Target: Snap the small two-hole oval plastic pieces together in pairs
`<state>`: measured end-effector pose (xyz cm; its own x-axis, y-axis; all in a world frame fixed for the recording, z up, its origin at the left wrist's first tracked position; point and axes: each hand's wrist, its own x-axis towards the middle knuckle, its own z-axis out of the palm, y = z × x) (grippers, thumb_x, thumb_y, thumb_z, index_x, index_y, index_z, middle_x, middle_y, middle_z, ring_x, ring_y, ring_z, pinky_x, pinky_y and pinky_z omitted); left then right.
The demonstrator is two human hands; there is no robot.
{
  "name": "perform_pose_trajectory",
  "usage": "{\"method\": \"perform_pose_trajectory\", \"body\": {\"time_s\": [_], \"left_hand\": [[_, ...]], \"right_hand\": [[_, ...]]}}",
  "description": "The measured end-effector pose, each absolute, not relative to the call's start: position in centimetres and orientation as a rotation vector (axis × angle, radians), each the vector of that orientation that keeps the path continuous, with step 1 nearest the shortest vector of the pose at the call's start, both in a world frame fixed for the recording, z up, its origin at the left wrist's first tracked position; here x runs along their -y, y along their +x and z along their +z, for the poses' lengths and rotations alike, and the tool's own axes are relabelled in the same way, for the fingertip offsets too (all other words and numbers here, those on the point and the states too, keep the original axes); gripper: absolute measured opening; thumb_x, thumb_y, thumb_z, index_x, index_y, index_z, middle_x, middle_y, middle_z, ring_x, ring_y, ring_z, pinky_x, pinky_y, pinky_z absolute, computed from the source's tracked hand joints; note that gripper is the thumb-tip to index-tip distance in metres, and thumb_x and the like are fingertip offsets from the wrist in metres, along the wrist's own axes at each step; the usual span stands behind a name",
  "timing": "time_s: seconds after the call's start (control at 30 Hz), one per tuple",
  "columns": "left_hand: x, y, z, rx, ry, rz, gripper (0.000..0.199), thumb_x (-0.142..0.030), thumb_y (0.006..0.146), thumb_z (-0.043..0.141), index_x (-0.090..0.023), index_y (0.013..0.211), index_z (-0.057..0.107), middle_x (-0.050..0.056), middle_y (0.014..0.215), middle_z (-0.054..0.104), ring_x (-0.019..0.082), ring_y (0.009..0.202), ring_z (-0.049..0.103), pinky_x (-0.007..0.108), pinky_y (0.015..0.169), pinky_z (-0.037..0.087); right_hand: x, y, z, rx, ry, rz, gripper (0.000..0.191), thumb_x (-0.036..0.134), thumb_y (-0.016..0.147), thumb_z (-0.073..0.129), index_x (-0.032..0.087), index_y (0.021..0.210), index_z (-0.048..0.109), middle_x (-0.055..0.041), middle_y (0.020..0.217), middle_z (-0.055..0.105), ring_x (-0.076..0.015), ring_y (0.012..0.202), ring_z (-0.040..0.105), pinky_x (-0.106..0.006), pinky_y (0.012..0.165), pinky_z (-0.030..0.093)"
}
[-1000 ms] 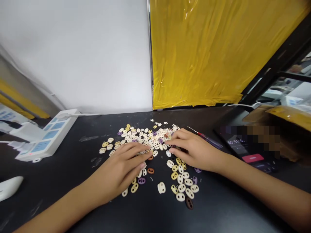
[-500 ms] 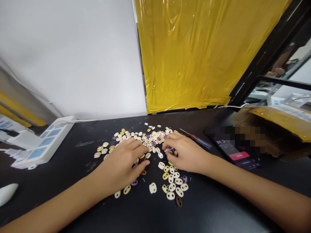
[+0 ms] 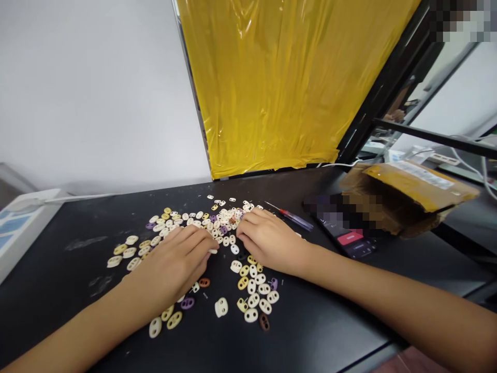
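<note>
Many small oval cord locks [image 3: 223, 229], each with two holes, lie in a loose heap on the black table; most are cream, some yellow, purple or brown. My left hand [image 3: 179, 261] rests over the heap's left side, fingers closed, and a white cord lock [image 3: 213, 251] pokes out at its fingertips. My right hand [image 3: 272, 237] is at the heap's right edge with its fingers curled; what they hold, if anything, is hidden. Closer to me, a group of cord locks [image 3: 253, 300] lies below my right hand. A single cream cord lock [image 3: 221, 307] sits between the hands.
Behind my right hand lies a screwdriver [image 3: 297, 219] with a clear purplish handle. Further right are a phone [image 3: 351, 238] and an open cardboard box [image 3: 411, 181]. A white power strip [image 3: 23, 223] stands at the left. A yellow-wrapped panel [image 3: 267, 93] rises behind the table.
The view has swung right, so everything sits further left. My left hand's thumb and fingers, spread before, have come together with a white cord lock at the tips. My right hand's fingers are more hidden.
</note>
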<state>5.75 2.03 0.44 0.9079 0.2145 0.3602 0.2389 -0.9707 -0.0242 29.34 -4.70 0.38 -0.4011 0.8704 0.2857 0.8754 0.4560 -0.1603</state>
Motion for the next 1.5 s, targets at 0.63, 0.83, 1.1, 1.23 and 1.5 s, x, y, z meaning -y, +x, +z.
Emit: {"method": "perform_pose_trajectory", "body": {"time_s": [0.63,0.83,1.1,1.23,1.5], "left_hand": [[4.4,7.5,0.3,1.934,-3.721,-1.063,0.03,-0.055,0.077,0.079,-0.028,0.092,0.081,0.005,0.089,0.079,0.022,0.083,0.074,0.022,0.07,0.059],[4.6,7.8,-1.4,1.89,-3.897,-1.342,0.031,-0.052,0.084,0.075,-0.023,0.096,0.078,0.004,0.069,0.073,0.017,0.058,0.066,0.023,0.054,0.056],[4.5,8.1,0.0,2.077,-3.824,-1.581,0.02,-0.037,0.082,0.08,-0.02,0.093,0.077,0.006,0.08,0.073,0.018,0.069,0.067,0.025,0.058,0.055],[4.5,8.1,0.0,2.131,-3.77,-1.709,0.021,-0.039,0.084,0.078,-0.02,0.094,0.077,0.006,0.081,0.073,0.018,0.069,0.067,0.025,0.057,0.053],[3.7,8.1,-1.3,1.917,-3.72,-1.782,0.027,-0.042,0.086,0.078,-0.02,0.101,0.071,0.002,0.074,0.07,0.015,0.066,0.065,0.022,0.06,0.054]], "right_hand": [[4.9,28.9,0.1,2.102,-1.12,0.1,0.018,0.019,0.103,0.041,0.018,0.101,0.058,-0.0085,0.097,0.071,-0.0194,0.09,0.064,-0.031,0.085,0.051],[4.9,29.0,-0.2,2.098,-1.035,0.139,0.018,0.018,0.103,0.04,0.017,0.101,0.058,-0.0088,0.095,0.069,-0.0188,0.087,0.063,-0.031,0.083,0.052],[4.8,28.9,-0.4,2.071,-0.926,0.192,0.011,0.012,0.097,0.048,0.018,0.096,0.057,-0.0054,0.093,0.069,-0.0162,0.088,0.063,-0.031,0.083,0.053],[4.8,29.0,-0.2,2.098,-0.91,0.187,0.013,0.01,0.096,0.047,0.018,0.096,0.058,-0.0059,0.092,0.069,-0.0164,0.089,0.064,-0.031,0.083,0.054],[5.6,28.6,-0.2,1.848,-1.027,0.64,0.019,0.014,0.095,0.053,0.017,0.113,0.06,-0.0039,0.095,0.072,-0.0138,0.083,0.07,-0.027,0.076,0.056]]}}
